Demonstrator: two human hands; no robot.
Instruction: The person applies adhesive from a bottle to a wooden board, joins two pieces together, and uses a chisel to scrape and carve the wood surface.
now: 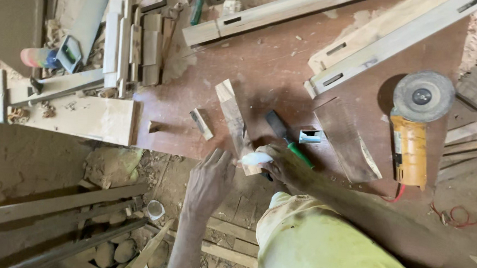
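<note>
The right hand [284,166] is closed around a small white piece, maybe a cloth or tube, against the narrow pale wooden block [235,122] lying toward 12 o'clock on the brown board [265,69], while the left hand [208,179], fingers loosely together, steadies the block's near end.

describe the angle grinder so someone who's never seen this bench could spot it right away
Start at the reddish-brown board that serves as the work surface and go to its right edge, past the person's right hand. The angle grinder lies there flat, grey round disc at the top, body pointing toward the person. Its orange-yellow body and red cord set it apart from the bare wood pieces around it.
</note>
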